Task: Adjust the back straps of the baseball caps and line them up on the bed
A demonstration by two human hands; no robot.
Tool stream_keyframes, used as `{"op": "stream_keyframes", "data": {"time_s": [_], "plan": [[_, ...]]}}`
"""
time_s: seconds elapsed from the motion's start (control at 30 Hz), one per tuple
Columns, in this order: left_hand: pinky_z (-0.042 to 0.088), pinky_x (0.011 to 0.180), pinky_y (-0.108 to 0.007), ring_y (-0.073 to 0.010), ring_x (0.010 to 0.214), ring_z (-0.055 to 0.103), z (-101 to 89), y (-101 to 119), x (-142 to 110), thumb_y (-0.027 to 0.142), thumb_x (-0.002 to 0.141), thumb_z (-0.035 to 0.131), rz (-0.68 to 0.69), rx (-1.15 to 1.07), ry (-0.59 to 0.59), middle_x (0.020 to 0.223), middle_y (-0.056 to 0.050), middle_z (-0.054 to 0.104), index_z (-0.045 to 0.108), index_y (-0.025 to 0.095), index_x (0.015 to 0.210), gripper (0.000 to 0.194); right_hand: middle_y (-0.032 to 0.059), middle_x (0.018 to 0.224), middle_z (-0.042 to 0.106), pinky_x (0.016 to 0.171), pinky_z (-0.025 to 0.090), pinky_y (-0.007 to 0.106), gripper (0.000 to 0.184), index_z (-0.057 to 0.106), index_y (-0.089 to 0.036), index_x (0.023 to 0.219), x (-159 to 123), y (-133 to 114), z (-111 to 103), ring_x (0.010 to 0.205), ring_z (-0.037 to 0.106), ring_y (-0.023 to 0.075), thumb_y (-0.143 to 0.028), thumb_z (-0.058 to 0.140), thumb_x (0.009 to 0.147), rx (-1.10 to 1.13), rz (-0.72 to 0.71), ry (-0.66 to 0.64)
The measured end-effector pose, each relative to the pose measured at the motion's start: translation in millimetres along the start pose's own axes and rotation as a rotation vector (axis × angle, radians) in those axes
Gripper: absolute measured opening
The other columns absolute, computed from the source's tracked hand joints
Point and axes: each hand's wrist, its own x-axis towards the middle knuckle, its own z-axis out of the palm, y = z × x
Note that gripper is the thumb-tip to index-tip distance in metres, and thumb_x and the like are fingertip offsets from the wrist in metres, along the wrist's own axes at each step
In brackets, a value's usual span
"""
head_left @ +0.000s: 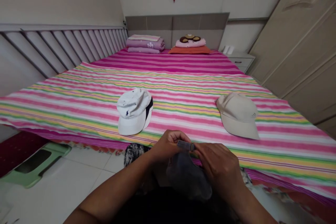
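Close to my body is a dark grey cap (187, 176), its crown hanging down in shadow. Its back strap (185, 145), with a small metal buckle at one end, runs between my two hands. My left hand (169, 145) pinches the strap's left end. At the buckle end, my right hand (217, 159) has its fingers closed on the strap and cap edge; its fingertips are partly hidden. On the bed ahead to the left lies a white cap (132, 106) with a small dark logo, overlapping another white and navy cap (149, 113). A beige cap (237, 112) rests to the right.
A striped sheet covers the bed (183, 101). Folded purple bedding (145, 44) and a pink and orange pile (190, 44) sit by the headboard (157, 22). A green stool (36, 164) stands on the floor at left; a white nightstand (240, 61) and wardrobe (296, 42) are at right.
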Motion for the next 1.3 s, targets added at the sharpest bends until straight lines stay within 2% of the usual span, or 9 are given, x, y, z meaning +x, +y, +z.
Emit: {"op": "stream_keyframes", "data": {"time_s": [0.13, 0.2, 0.33, 0.53, 0.77, 0.87, 1.03, 1.13, 1.3], "plan": [[0.039, 0.053, -0.02, -0.0087, 0.054, 0.053, 5.5, 1, -1, 0.025, 0.055, 0.073, 0.093, 0.119, 0.07, 0.059, -0.001, 0.061, 0.062, 0.011, 0.066, 0.021, 0.0073, 0.069, 0.065, 0.061, 0.037, 0.029, 0.015, 0.061, -0.009, 0.09, -2, -5, 5, 0.063, 0.056, 0.0168, -0.009, 0.048, 0.082, -0.206, -0.067, -0.005], [0.04, 0.054, -0.021, -0.0098, 0.055, 0.053, 8.8, 2, -2, 0.028, 0.055, 0.074, 0.122, 0.148, 0.111, 0.06, -0.002, 0.062, 0.062, 0.011, 0.065, 0.023, 0.0045, 0.061, 0.061, 0.058, 0.035, 0.028, 0.016, 0.062, -0.012, 0.084, -2, -6, 7, 0.057, 0.052, 0.0153, -0.009, 0.046, 0.083, -0.224, -0.034, -0.026], [0.041, 0.057, -0.023, -0.0114, 0.058, 0.055, 12.0, -1, -3, 0.029, 0.055, 0.073, 0.178, 0.231, 0.146, 0.062, -0.003, 0.063, 0.063, 0.011, 0.064, 0.023, 0.0035, 0.059, 0.059, 0.055, 0.037, 0.026, 0.019, 0.059, -0.016, 0.073, -2, -2, 8, 0.054, 0.053, 0.0144, -0.014, 0.044, 0.084, -0.051, 0.123, -0.081], [0.041, 0.056, -0.022, -0.0114, 0.058, 0.054, 9.3, -7, -1, 0.023, 0.058, 0.069, 0.204, 0.298, 0.193, 0.062, -0.002, 0.062, 0.063, 0.012, 0.065, 0.014, 0.0058, 0.075, 0.067, 0.057, 0.045, 0.025, 0.02, 0.062, -0.019, 0.087, -1, 0, 5, 0.066, 0.062, 0.0165, -0.018, 0.042, 0.086, 0.234, 0.233, -0.175], [0.04, 0.056, -0.021, -0.0123, 0.06, 0.056, 3.8, -7, -1, 0.023, 0.064, 0.064, 0.294, 0.499, 0.148, 0.063, -0.003, 0.064, 0.065, 0.013, 0.065, 0.01, 0.0049, 0.076, 0.068, 0.059, 0.046, 0.027, 0.022, 0.063, -0.02, 0.09, 0, 7, 2, 0.069, 0.063, 0.0177, -0.019, 0.041, 0.087, 0.305, 0.224, -0.337], [0.041, 0.056, -0.022, -0.0129, 0.06, 0.056, 2.7, -10, 0, 0.026, 0.066, 0.063, 0.338, 0.56, 0.13, 0.064, -0.004, 0.064, 0.065, 0.013, 0.067, 0.013, 0.0037, 0.076, 0.068, 0.059, 0.045, 0.026, 0.022, 0.064, -0.022, 0.089, 0, 9, 2, 0.069, 0.063, 0.0168, -0.019, 0.043, 0.087, 0.324, 0.22, -0.343], [0.042, 0.06, -0.024, -0.0136, 0.064, 0.058, 4.8, -17, 2, 0.024, 0.072, 0.057, 0.496, 0.752, 0.122, 0.067, -0.005, 0.065, 0.065, 0.017, 0.068, 0.011, 0.0073, 0.069, 0.067, 0.055, 0.043, 0.028, 0.022, 0.064, -0.017, 0.076, -3, 4, 10, 0.062, 0.062, 0.0191, -0.016, 0.043, 0.082, 0.188, 0.281, -0.297], [0.042, 0.061, -0.024, -0.0136, 0.064, 0.058, 6.4, -19, 2, 0.022, 0.072, 0.056, 0.514, 0.756, 0.143, 0.066, -0.005, 0.065, 0.064, 0.017, 0.066, 0.011, 0.0068, 0.062, 0.064, 0.052, 0.042, 0.028, 0.02, 0.062, -0.016, 0.066, -4, 6, 13, 0.057, 0.059, 0.0187, -0.019, 0.046, 0.077, 0.271, 0.43, -0.25], [0.041, 0.057, -0.023, -0.0129, 0.061, 0.056, 8.7, -18, 0, 0.024, 0.068, 0.061, 0.326, 0.477, 0.151, 0.064, -0.004, 0.063, 0.062, 0.014, 0.066, 0.01, 0.0004, 0.048, 0.057, 0.038, 0.035, 0.02, 0.02, 0.058, -0.015, 0.06, -9, 19, 19, 0.038, 0.046, 0.0088, -0.03, 0.053, 0.071, 0.993, 0.998, -0.329]]}}
